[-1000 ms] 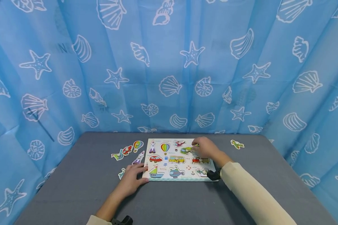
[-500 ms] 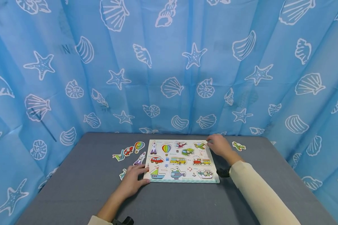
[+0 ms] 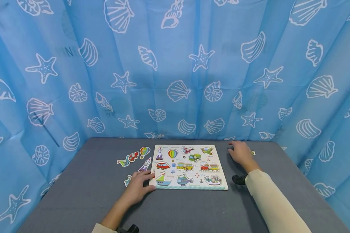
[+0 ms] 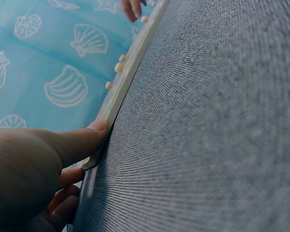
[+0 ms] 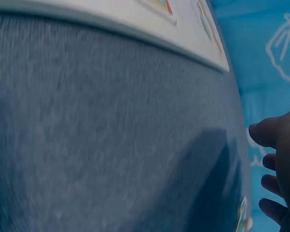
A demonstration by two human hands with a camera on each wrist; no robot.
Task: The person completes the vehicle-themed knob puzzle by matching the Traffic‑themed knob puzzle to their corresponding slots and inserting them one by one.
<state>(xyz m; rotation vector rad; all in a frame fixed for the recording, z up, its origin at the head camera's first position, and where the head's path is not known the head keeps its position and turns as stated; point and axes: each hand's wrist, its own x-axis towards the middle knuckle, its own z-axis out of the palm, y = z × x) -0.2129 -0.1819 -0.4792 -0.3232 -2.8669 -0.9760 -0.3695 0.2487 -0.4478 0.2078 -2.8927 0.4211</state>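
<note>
A white wooden puzzle board [image 3: 167, 154] with printed vehicle pictures lies flat on the grey tabletop. My left hand [image 3: 137, 187] holds its near left corner, thumb along the front edge and fingers at the left side; in the left wrist view the thumb [image 4: 84, 143] presses that edge. Past the board's right side, my right hand [image 3: 241, 154] hovers over the cloth with fingers loosely bent and nothing in them. A green plane piece [image 3: 253, 152] peeks out beside it, mostly hidden by the hand. Round wooden knobs [image 4: 119, 67] stand up from the board.
Left of the board lie loose pieces: a balloon [image 3: 144, 152], a red car [image 3: 133, 156], a sailboat [image 3: 123, 161] and a rocket [image 3: 145, 164]. A teal piece [image 3: 127, 180] is partly covered by the left hand. A blue shell-print curtain [image 3: 175, 64] hangs behind the table.
My right hand has moved from over the board's upper right to the right, off the board, and now covers most of the plane piece. The left hand keeps its place.
</note>
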